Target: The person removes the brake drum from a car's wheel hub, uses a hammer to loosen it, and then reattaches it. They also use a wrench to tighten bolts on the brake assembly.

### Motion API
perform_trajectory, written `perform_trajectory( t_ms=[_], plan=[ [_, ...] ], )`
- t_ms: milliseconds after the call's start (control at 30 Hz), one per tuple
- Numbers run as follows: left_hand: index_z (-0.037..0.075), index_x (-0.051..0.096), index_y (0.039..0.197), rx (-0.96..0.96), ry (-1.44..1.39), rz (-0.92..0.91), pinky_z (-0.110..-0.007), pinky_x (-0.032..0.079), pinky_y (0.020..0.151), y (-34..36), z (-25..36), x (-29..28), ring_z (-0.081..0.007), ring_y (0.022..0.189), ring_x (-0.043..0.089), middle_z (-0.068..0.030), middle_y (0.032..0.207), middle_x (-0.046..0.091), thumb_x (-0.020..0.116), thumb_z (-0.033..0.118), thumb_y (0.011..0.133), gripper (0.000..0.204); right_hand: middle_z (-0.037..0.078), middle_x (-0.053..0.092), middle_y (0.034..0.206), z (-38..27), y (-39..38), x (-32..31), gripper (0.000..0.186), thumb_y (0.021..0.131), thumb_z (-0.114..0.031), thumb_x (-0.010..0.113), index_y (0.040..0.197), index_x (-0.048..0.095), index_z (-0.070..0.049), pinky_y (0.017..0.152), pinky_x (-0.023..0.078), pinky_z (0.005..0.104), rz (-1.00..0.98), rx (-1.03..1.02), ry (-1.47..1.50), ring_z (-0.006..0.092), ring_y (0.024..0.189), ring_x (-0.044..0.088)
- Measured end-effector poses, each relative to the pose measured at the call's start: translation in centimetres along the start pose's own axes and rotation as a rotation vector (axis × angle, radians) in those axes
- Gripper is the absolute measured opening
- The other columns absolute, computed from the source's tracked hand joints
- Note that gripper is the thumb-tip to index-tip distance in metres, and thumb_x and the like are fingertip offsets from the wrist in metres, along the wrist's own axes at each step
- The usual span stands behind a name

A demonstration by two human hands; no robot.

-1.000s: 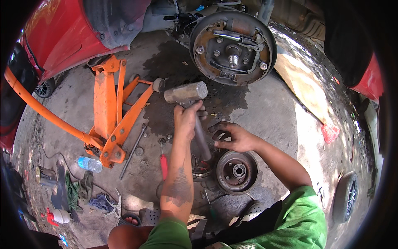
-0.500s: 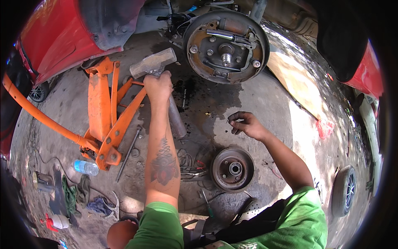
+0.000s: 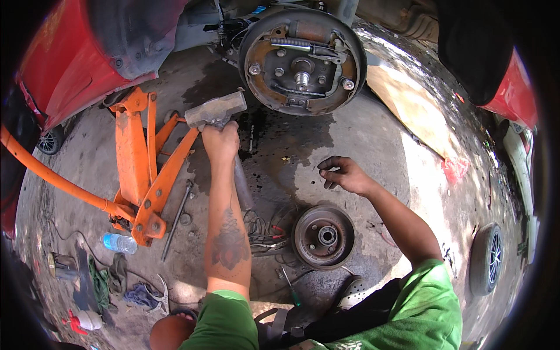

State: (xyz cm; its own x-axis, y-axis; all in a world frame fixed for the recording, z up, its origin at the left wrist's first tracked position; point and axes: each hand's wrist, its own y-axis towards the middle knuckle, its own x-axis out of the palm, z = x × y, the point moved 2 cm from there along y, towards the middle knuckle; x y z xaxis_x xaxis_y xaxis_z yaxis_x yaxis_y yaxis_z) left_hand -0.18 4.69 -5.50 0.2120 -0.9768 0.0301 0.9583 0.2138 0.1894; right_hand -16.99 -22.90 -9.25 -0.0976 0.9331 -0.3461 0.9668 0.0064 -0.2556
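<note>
My left hand point(image 3: 220, 143) is wrapped round the handle of a sledgehammer point(image 3: 216, 109), close under its heavy steel head. The handle hangs down past my forearm. Out to the right, my right hand point(image 3: 343, 174) is held above the floor with blackened fingertips curled together; anything pinched in them is too small to make out. Beneath it a rusty brake drum point(image 3: 324, 262) lies on the concrete. Beyond both hands is the exposed drum brake assembly point(image 3: 303, 61) on the car, with its shoes, springs and central spindle showing.
An orange floor jack point(image 3: 133, 157) stands at the left under the red car body point(image 3: 70, 76). Around it lie a long bar point(image 3: 177, 220), a water bottle point(image 3: 120, 243) and rags point(image 3: 140, 294). Cardboard point(image 3: 408, 111) and a wheel point(image 3: 486, 259) are at the right; a screwdriver point(image 3: 290, 286) lies near my foot.
The sledgehammer has come down a little toward me in my left hand. My right hand has hardly moved. The whole view has shifted slightly.
</note>
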Motion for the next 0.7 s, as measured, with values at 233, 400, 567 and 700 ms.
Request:
perform_trajectory(
  t_ms=[233, 400, 567, 700],
  plan=[
    [0.001, 0.061, 0.077, -0.205, -0.106, -0.073, -0.029, 0.042, 0.044, -2.3, 0.5, 1.1, -0.0143, 0.05, 0.052, -0.0044, 0.066, 0.056, 0.063, 0.005, 0.079, 0.006, 0.013, 0.066, 0.107, 0.3, -0.2, -0.1, 0.041, 0.093, -0.022, 0.066, 0.121, 0.059, 0.007, 0.067, 0.055, 0.031, 0.004, -0.03, 0.01, 0.0189, 0.077, 0.069],
    [0.001, 0.059, 0.084, -0.483, -0.208, -0.097, -0.031, 0.043, 0.045, -6.5, -2.0, 0.9, -0.015, 0.051, 0.052, -0.0046, 0.067, 0.053, 0.064, 0.005, 0.081, 0.007, 0.014, 0.065, 0.108, 0.1, 0.1, -0.2, 0.043, 0.093, -0.024, 0.067, 0.122, 0.058, 0.007, 0.07, 0.056, 0.0309, -0.052, -0.009, -0.003, 0.0195, 0.081, 0.069],
    [0.001, 0.06, 0.09, -0.702, -0.336, -0.375, -0.032, 0.045, 0.047, -12.6, -4.2, 4.2, -0.0158, 0.055, 0.054, -0.0051, 0.07, 0.055, 0.067, 0.009, 0.085, 0.012, 0.015, 0.063, 0.116, -0.8, -0.7, 1.8, 0.062, 0.095, -0.045, 0.063, 0.13, 0.053, 0.005, 0.077, 0.057, 0.033, -0.226, 0.071, 0.291, 0.0214, 0.086, 0.069],
    [0.003, 0.059, 0.088, -0.791, -0.497, -0.452, -0.03, 0.046, 0.046, -14.4, -3.3, 7.6, -0.0143, 0.055, 0.054, -0.0034, 0.071, 0.054, 0.065, 0.01, 0.086, 0.01, 0.023, 0.047, 0.141, -1.1, -3.4, 4.8, 0.088, 0.094, -0.058, 0.058, 0.147, 0.033, 0.007, 0.103, 0.045, 0.0373, -0.27, 0.113, 0.279, 0.0281, 0.126, 0.052]
  ],
)
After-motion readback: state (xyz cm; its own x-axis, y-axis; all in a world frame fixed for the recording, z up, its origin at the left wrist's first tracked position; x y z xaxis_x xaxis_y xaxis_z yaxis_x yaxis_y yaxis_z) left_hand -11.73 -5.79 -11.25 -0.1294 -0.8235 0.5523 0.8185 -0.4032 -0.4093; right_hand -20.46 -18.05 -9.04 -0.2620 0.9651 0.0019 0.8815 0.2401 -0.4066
